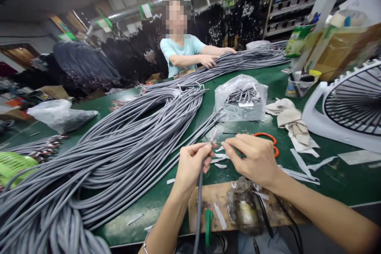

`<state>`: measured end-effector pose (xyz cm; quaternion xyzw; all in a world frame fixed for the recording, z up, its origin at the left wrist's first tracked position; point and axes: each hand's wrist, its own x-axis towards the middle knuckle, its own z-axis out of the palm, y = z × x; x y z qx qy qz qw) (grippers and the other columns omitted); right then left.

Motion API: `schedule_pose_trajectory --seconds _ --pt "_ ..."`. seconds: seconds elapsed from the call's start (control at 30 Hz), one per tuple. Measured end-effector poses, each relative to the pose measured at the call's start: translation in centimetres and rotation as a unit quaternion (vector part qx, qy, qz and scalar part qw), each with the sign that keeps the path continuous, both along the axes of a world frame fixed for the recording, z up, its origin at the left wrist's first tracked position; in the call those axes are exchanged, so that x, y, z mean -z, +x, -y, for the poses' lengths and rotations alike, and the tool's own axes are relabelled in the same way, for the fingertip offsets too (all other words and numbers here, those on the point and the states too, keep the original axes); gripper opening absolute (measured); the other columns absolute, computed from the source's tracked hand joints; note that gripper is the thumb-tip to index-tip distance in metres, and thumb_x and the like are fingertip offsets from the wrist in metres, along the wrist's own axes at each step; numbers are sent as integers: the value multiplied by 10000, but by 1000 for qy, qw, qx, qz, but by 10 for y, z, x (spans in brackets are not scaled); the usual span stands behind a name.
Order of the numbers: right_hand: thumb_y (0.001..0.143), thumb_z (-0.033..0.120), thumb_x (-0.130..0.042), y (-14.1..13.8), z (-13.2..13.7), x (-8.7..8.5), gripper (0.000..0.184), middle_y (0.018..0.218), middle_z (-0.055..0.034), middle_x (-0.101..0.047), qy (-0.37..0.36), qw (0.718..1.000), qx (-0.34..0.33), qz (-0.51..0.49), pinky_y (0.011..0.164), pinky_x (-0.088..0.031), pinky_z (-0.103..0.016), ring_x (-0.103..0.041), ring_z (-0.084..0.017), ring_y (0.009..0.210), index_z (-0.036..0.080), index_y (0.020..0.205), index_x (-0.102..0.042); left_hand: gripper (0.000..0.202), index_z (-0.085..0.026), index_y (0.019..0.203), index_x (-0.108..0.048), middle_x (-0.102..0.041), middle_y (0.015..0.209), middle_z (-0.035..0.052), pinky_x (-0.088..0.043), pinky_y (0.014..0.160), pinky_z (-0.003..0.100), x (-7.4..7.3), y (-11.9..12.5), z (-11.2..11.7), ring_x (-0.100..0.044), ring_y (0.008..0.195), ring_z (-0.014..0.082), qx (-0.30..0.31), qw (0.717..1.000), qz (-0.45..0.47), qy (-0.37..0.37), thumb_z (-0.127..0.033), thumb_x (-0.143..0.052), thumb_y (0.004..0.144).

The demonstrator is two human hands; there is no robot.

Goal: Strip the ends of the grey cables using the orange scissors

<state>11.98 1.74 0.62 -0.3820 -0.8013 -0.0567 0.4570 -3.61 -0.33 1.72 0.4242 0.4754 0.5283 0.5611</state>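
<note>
My left hand (190, 164) pinches the end of a grey cable (199, 202) that runs down toward me. Thin bare wires (213, 136) stick up from that end. My right hand (256, 158) is closed in a pinch right beside it, fingertips at the wire tips. Both hands hover over the green table (342, 178), above a worn wooden board (214, 202) carrying a grimy metal block (244, 206). Orange-handled scissors (268, 138) lie just behind my right hand.
A huge bundle of grey cables (119, 147) covers the table's left. A clear bag of cable pieces (241, 99), folded cloths (290, 121), a white fan (348, 103) and paper scraps (303, 164) lie right. Another person (184, 53) handles cables at the far side.
</note>
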Motion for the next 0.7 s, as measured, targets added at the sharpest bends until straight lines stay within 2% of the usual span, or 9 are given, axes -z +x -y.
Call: schedule_pose_trajectory --seconds 0.17,0.27,0.37,0.43,0.5,0.57,0.7 --pt "837 229 -506 -2 0 5 172 647 -21 -638 -26 999 -20 -6 608 -372 -233 -582 -125 613 164 748 -637 298 -68 814 -691 -511 551 0 -259 300 134 2 0 3 -354 370 16 27 1000 3 6 -338 -651 696" --pt "846 237 -488 -3 1 5 203 622 -20 -614 -64 997 -40 -20 574 -362 -228 -551 -114 572 157 733 -637 320 -64 820 -688 -538 550 11 -277 306 146 4 -1 3 -366 362 21 16 999 -29 18 -352 -666 684" --pt "860 262 -458 -3 0 1 274 537 2 -540 -159 981 -89 -62 487 -321 -218 -447 -89 475 146 670 -618 303 -62 808 -689 -534 505 3 -303 329 156 6 -1 3 -390 365 35 3 997 -61 37 -333 -683 671" --pt "870 286 -436 -3 0 -2 323 498 19 -485 -233 958 -139 -96 440 -293 -209 -386 -78 444 140 629 -594 276 -69 797 -695 -495 459 -18 -302 342 159 6 -1 3 -382 365 38 9 996 -78 48 -315 -684 674" --pt "874 294 -422 -4 -1 -3 341 503 20 -480 -280 936 -177 -119 424 -293 -199 -387 -77 451 136 618 -582 245 -82 789 -705 -488 460 -22 -306 361 167 5 0 4 -379 380 44 4 991 -113 69 -298 -679 678" --pt "868 276 -434 -6 0 -1 320 519 12 -502 -265 941 -173 -124 425 -300 -200 -397 -77 453 130 631 -590 203 -104 789 -716 -537 523 3 -333 400 179 4 2 6 -427 439 65 -30 975 -185 117 -276 -664 694" --pt "844 199 -466 -9 6 6 251 500 6 -513 -78 986 -120 -87 454 -314 -223 -409 -81 425 131 647 -607 154 -151 818 -719 -625 662 38 -374 465 193 3 5 10 -522 558 107 -104 913 -340 199 -219 -604 742"
